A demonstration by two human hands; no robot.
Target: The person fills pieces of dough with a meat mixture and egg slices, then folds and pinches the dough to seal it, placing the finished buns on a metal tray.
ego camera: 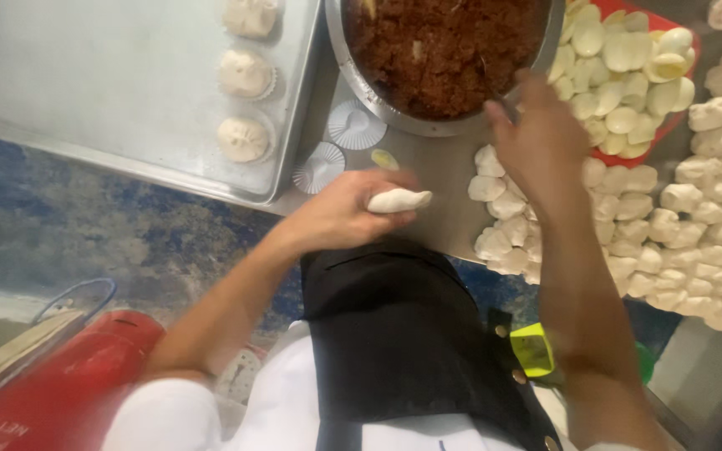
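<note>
A flattened piece of white dough (pixel 399 200) sits in the left hand (pixel 346 209), fingers curled around it, just near of the metal bowl (pixel 353 79) of brown filling (pixel 440 46). The right hand (pixel 539 138) reaches to the bowl's right rim, fingers closed on something I cannot make out. Dough pieces (pixel 695 217) crowd the right; filled buns (pixel 244 138) rest on a tray (pixel 110 83) far left.

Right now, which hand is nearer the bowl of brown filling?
Right. The right hand reaches its rim at the bowl of brown filling; the left hand is below, holding a dough piece.
</note>
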